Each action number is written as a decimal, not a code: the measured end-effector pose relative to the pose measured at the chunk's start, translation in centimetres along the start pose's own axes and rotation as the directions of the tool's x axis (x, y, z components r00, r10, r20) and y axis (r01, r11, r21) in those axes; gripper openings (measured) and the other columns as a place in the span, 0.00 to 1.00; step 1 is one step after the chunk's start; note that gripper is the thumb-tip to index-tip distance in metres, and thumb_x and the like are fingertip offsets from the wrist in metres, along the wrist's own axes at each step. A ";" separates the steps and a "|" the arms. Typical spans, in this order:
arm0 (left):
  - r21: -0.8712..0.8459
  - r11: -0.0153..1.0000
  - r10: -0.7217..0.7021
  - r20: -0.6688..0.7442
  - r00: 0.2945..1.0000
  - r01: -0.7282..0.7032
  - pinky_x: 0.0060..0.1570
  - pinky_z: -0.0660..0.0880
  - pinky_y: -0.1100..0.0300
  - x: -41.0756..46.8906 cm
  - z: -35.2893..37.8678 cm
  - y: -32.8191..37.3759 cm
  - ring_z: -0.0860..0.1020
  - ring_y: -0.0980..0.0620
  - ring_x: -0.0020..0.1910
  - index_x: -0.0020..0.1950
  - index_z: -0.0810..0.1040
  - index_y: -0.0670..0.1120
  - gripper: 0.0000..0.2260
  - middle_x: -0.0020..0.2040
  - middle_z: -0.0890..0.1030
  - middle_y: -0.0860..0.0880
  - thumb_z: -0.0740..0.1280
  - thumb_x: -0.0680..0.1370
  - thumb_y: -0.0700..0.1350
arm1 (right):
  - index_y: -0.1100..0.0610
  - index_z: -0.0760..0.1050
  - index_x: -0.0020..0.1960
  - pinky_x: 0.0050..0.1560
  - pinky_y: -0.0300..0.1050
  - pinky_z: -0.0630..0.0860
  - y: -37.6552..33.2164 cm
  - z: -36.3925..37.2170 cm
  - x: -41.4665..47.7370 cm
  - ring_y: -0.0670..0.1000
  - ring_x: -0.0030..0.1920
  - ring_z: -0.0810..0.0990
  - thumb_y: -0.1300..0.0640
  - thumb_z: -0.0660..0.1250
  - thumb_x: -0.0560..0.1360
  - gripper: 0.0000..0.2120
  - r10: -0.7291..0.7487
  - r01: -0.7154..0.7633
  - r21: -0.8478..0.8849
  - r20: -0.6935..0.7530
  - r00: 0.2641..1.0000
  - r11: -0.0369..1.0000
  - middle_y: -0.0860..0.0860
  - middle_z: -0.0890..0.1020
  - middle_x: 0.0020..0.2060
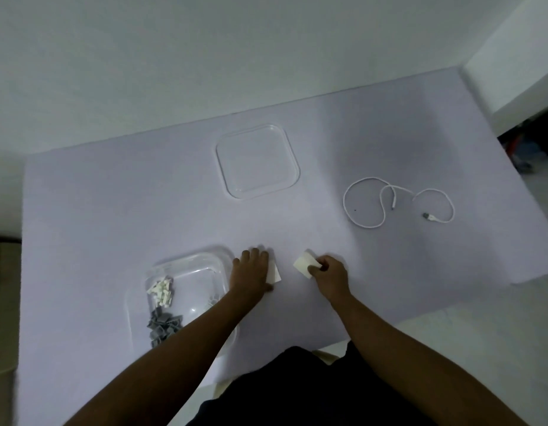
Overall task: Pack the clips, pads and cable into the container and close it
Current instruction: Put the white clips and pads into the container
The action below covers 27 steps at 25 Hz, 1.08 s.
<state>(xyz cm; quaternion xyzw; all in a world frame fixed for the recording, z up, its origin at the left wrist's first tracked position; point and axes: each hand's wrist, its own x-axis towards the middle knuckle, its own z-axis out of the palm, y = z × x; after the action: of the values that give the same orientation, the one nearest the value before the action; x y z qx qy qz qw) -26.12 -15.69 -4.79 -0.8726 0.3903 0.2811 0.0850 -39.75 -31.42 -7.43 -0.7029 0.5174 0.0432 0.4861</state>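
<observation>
A clear plastic container (205,256) stands at the near left of the table, holding a heap of white clips (161,291) and a heap of grey clips (163,325). My left hand (251,270) lies flat on a white pad (274,272) just right of the container, covering most of it. My right hand (329,270) pinches another white pad (304,262), tilted a little off the table. The clear lid (257,161) lies flat at the table's far middle. A white cable (386,204) lies loosely looped at the right.
The table (113,195) is covered in pale lilac and stands against a white wall. Its right edge drops to a light floor (481,327), with dark items in the far right corner. My dark clothing touches the near edge.
</observation>
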 end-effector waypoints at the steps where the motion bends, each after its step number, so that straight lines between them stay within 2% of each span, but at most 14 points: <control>1: -0.005 1.000 -0.016 0.010 1.000 0.016 0.57 0.71 0.47 -0.2 0.1 0.0 0.71 0.41 0.62 0.71 0.63 0.43 0.37 0.65 0.70 0.42 0.76 0.69 0.54 | 0.59 0.77 0.43 0.33 0.39 0.68 0.3 0.1 -0.5 0.50 0.36 0.75 0.63 0.72 0.72 0.04 0.030 -0.030 0.038 -0.012 0.999 0.999 0.53 0.79 0.36; 5: -0.108 0.991 -0.078 0.020 0.997 0.080 0.55 0.74 0.50 -0.5 1.0 0.3 0.76 0.41 0.59 0.70 0.64 0.40 0.28 0.63 0.73 0.40 0.71 0.74 0.42 | 0.61 0.79 0.44 0.38 0.44 0.72 1.2 1.1 -2.9 0.53 0.36 0.77 0.61 0.73 0.71 0.05 0.121 -0.108 0.175 -0.064 0.991 0.979 0.55 0.81 0.37; 8: -0.208 0.978 -0.032 -0.042 0.999 0.023 0.54 0.75 0.50 -0.2 0.8 -0.1 0.79 0.42 0.56 0.62 0.73 0.42 0.12 0.58 0.79 0.42 0.60 0.79 0.42 | 0.58 0.80 0.45 0.36 0.47 0.74 1.0 1.6 -4.6 0.53 0.35 0.78 0.59 0.73 0.72 0.04 0.206 -0.159 0.330 -0.111 0.972 0.930 0.58 0.83 0.38; 11: -0.271 0.961 -0.006 -0.218 0.976 -0.055 0.48 0.74 0.50 -1.0 -0.9 -0.9 0.79 0.42 0.51 0.58 0.76 0.43 0.12 0.53 0.79 0.43 0.56 0.83 0.46 | 0.61 0.80 0.46 0.33 0.46 0.76 -0.2 1.8 -6.5 0.54 0.34 0.81 0.59 0.72 0.74 0.05 0.204 -0.135 0.442 -0.111 0.973 0.887 0.59 0.84 0.37; 13: -0.420 0.901 -0.056 -0.371 0.927 -0.113 0.42 0.72 0.51 -2.3 -2.8 -2.6 0.78 0.42 0.45 0.53 0.76 0.40 0.12 0.47 0.78 0.42 0.56 0.83 0.46 | 0.64 0.78 0.46 0.29 0.45 0.74 -1.9 2.4 -7.7 0.54 0.33 0.82 0.60 0.71 0.76 0.06 0.162 -0.094 0.527 -0.083 0.983 0.845 0.60 0.84 0.37; 16: -0.629 0.763 -0.154 -0.400 0.904 -0.149 0.37 0.69 0.56 -4.6 -4.6 -8.2 0.77 0.46 0.37 0.44 0.77 0.40 0.14 0.40 0.80 0.43 0.58 0.83 0.45 | 0.66 0.77 0.45 0.25 0.42 0.68 -5.5 4.4 -9.1 0.52 0.27 0.76 0.61 0.70 0.76 0.07 0.032 -0.013 0.575 -0.023 0.999 0.818 0.57 0.79 0.32; 18: -0.728 0.680 -0.272 -0.358 0.893 -0.085 0.36 0.70 0.58 -6.6 -4.5 -12.7 0.77 0.49 0.35 0.41 0.79 0.42 0.12 0.37 0.81 0.46 0.62 0.81 0.46 | 0.63 0.78 0.44 0.25 0.41 0.66 -8.5 6.5 -9.9 0.49 0.25 0.71 0.61 0.70 0.76 0.05 -0.117 0.087 0.478 0.034 0.993 0.874 0.53 0.77 0.30; 21: -0.843 0.530 -0.432 -0.177 0.885 0.090 0.39 0.77 0.53 -9.8 -2.6 -17.0 0.80 0.45 0.37 0.42 0.79 0.44 0.10 0.37 0.82 0.47 0.63 0.77 0.49 | 0.58 0.79 0.42 0.32 0.38 0.72 -11.9 10.6 -10.8 0.45 0.30 0.77 0.56 0.71 0.75 0.06 -0.373 0.359 0.116 0.142 0.917 0.926 0.52 0.82 0.33; 24: -0.905 0.386 -0.444 -0.009 0.896 0.182 0.44 0.80 0.47 -11.5 -0.7 -17.9 0.82 0.43 0.40 0.41 0.79 0.42 0.15 0.38 0.83 0.44 0.61 0.73 0.52 | 0.58 0.77 0.38 0.37 0.43 0.77 -13.2 14.1 -10.8 0.51 0.36 0.82 0.51 0.66 0.75 0.11 -0.390 0.455 -0.289 0.257 0.884 0.842 0.52 0.82 0.33; 27: -0.908 0.346 -0.436 0.067 0.897 0.236 0.44 0.75 0.54 -11.5 1.3 -17.5 0.80 0.44 0.43 0.46 0.80 0.42 0.11 0.44 0.82 0.45 0.62 0.80 0.47 | 0.60 0.76 0.38 0.35 0.47 0.78 -13.7 16.1 -10.6 0.56 0.35 0.81 0.54 0.64 0.73 0.11 -0.367 0.463 -0.515 0.282 0.887 0.721 0.55 0.82 0.33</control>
<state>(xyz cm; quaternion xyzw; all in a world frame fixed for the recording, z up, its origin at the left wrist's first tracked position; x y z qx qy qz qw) -20.10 3.93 -0.71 -0.8633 -0.0038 0.3379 -0.3749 -26.93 -12.58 -1.14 -0.9074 0.2688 0.1413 0.2907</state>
